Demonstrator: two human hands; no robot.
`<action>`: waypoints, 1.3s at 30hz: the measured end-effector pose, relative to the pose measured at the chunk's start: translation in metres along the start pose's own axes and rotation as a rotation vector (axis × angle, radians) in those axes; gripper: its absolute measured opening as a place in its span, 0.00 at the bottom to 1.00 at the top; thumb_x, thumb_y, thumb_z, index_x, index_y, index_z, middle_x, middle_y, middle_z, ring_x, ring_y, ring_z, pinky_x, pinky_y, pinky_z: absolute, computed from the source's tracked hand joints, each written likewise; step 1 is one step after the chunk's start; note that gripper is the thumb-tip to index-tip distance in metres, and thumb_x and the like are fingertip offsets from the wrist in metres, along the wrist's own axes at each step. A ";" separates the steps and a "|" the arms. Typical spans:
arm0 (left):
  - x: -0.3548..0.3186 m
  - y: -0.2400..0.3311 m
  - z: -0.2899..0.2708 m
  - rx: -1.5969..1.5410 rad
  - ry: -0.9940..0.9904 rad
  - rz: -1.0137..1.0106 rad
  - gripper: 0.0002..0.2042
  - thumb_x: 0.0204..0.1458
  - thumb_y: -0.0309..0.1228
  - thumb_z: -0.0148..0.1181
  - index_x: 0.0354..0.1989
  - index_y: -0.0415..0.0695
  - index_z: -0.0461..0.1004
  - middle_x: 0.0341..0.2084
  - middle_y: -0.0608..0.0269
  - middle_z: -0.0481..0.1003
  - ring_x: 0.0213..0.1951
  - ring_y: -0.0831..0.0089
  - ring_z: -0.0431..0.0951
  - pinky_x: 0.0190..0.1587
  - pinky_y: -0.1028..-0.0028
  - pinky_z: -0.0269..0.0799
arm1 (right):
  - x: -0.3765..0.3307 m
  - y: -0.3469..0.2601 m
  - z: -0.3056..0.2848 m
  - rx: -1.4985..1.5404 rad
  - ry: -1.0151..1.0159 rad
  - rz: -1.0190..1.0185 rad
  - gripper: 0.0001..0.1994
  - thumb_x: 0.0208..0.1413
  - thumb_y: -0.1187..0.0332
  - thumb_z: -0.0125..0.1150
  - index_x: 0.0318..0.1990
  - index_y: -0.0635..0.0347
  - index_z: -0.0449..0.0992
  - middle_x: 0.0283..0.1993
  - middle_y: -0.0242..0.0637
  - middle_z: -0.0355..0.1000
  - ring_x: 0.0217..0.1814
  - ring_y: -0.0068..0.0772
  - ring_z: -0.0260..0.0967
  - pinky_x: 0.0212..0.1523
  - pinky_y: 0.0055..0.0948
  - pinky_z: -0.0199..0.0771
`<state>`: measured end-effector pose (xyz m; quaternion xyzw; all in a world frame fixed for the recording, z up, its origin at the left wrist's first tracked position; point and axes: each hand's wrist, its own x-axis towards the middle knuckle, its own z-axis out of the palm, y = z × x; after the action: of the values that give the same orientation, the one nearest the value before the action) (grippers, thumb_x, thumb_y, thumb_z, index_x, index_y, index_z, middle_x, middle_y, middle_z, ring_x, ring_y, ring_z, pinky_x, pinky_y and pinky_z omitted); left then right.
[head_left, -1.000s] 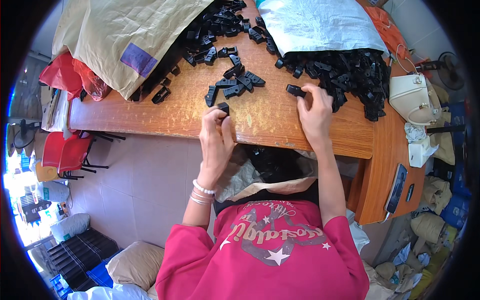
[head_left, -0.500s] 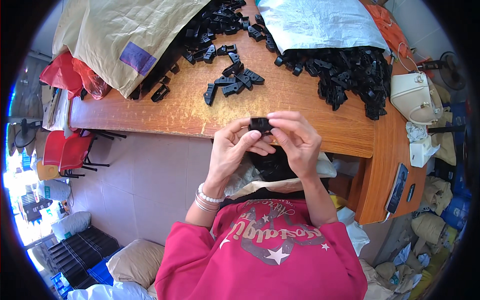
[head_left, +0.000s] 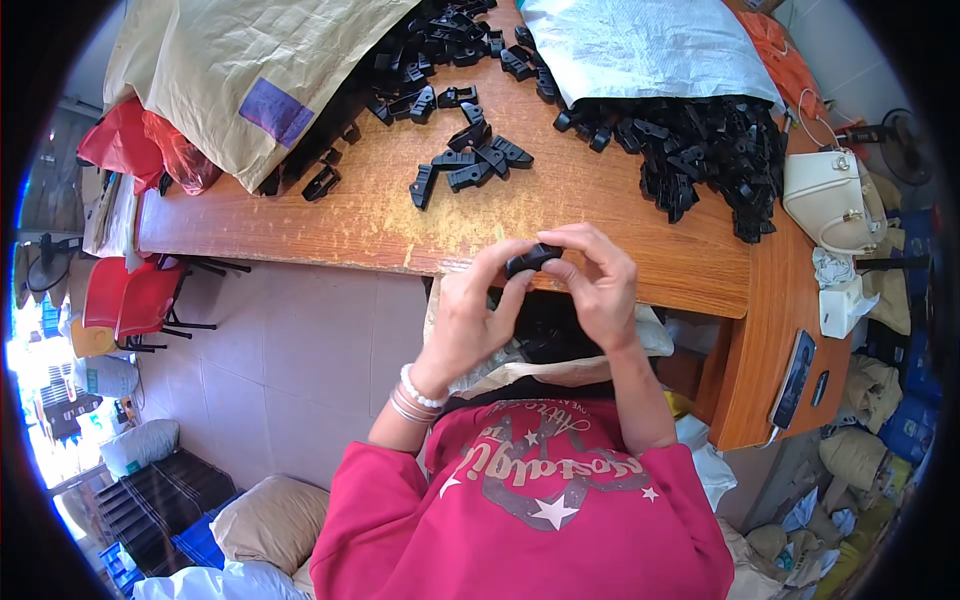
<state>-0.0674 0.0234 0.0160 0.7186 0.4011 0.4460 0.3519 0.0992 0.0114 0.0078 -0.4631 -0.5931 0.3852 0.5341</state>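
Note:
A small black plastic part [head_left: 533, 261] is pinched between both hands just above the table's near edge. My left hand [head_left: 472, 312] grips its left end with thumb and index finger; white beads circle that wrist. On its other end close the thumb and fingers of my right hand [head_left: 601, 290]. Beyond the hands, several black plastic clips [head_left: 470, 165] lie in a loose group on the wooden table [head_left: 350, 232]. Below the hands, an open bag [head_left: 545, 325] with dark contents sits at my lap, partly hidden by my arms.
A big heap of black parts [head_left: 700, 150] spills from a white woven sack [head_left: 645, 45] at the far right. Another heap lies beside a tan sack [head_left: 230, 70] at the far left. A white handbag [head_left: 822, 190] and a phone [head_left: 795, 375] rest at the right.
The black part has been turned over and now sits tilted between my fingertips. My left hand has shifted its grip, its fingers less curled beneath the part.

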 end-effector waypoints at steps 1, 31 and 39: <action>0.003 -0.004 -0.005 0.067 -0.017 0.033 0.15 0.47 0.22 0.64 0.44 0.38 0.72 0.30 0.55 0.77 0.28 0.70 0.80 0.32 0.74 0.75 | 0.004 0.002 -0.008 0.020 -0.046 0.048 0.08 0.50 0.75 0.63 0.38 0.66 0.79 0.38 0.40 0.75 0.42 0.32 0.72 0.45 0.27 0.70; 0.016 -0.005 -0.002 -0.580 -0.079 -0.495 0.17 0.50 0.15 0.59 0.49 0.33 0.68 0.37 0.57 0.77 0.33 0.74 0.80 0.34 0.80 0.78 | 0.017 -0.001 -0.009 0.052 0.054 -0.130 0.10 0.44 0.82 0.64 0.36 0.66 0.75 0.39 0.40 0.74 0.44 0.32 0.74 0.45 0.27 0.72; 0.011 0.004 -0.004 -0.608 -0.151 -0.479 0.15 0.53 0.18 0.56 0.50 0.35 0.70 0.36 0.58 0.77 0.32 0.76 0.80 0.35 0.80 0.77 | 0.005 0.003 -0.009 -0.098 0.040 -0.222 0.11 0.47 0.78 0.63 0.40 0.63 0.78 0.44 0.41 0.74 0.46 0.33 0.73 0.47 0.28 0.70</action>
<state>-0.0666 0.0326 0.0245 0.4986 0.3800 0.3957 0.6711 0.1089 0.0168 0.0072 -0.4278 -0.6483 0.2849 0.5618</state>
